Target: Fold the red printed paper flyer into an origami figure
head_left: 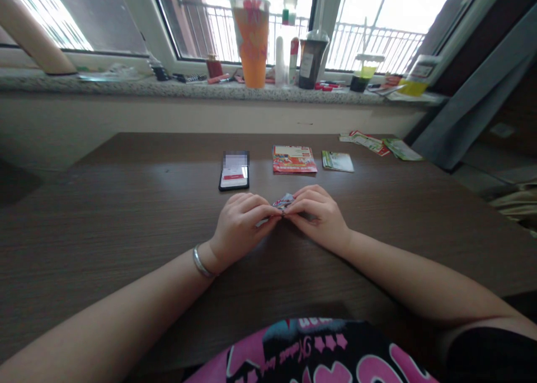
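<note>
Both hands met at the centre of the frame over the dark brown wood-grain counter (126, 204). The left hand (239, 223), with a silver bangle (200, 264) on its wrist, and the right hand (321, 215) had their fingertips pressed together, pinching a small folded piece of printed coloured paper (283, 202) between them. The paper sat low, touching or just above the counter; which of the two could not be told.

The likeliest slip, as a judgement, was the small paper escaping the pinch: so little of it showed between the fingers that uneven pressure from one hand could crease it crookedly or tear it at the fold.

Counted, just above the hands lay one black smartphone with a lit screen (234, 171), one red printed flat packet (294, 159) and one green-and-white card (338, 161), in a row from left to right. Further to the upper right lay a few loose printed leaflets (380, 144), overlapping so their number was unclear. On the speckled stone windowsill (126, 88) at the top of the frame stood one tall orange plastic cup (253, 42), one dark lidded drink cup (311, 58) and one cup with a yellow-green drink (366, 71), among small bottles and clutter.
</note>
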Available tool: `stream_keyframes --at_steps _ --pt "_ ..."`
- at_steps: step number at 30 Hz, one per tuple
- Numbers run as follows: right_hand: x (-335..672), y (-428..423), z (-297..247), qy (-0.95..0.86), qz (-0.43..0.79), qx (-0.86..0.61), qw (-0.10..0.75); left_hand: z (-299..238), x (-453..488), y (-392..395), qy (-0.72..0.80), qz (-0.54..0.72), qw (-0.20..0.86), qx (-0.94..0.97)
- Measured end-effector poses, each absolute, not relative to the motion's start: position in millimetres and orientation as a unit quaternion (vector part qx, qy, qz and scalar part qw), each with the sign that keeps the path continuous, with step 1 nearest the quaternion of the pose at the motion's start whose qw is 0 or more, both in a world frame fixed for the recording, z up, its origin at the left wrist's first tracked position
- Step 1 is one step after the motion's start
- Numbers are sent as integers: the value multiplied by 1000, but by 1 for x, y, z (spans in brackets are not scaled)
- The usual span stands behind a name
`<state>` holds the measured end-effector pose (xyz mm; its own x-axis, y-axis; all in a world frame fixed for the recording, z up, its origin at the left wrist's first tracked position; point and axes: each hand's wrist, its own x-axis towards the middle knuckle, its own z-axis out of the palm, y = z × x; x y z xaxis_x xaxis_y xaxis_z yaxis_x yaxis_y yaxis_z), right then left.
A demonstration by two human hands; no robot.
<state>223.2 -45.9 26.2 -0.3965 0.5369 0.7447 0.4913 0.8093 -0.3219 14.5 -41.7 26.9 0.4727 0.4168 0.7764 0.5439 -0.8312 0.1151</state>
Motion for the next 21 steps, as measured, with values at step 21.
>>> stream_keyframes --at_steps 21 --pt "219 -46 26 -849 49 -295 436 21 16 -38 -268 -414 38 -869"
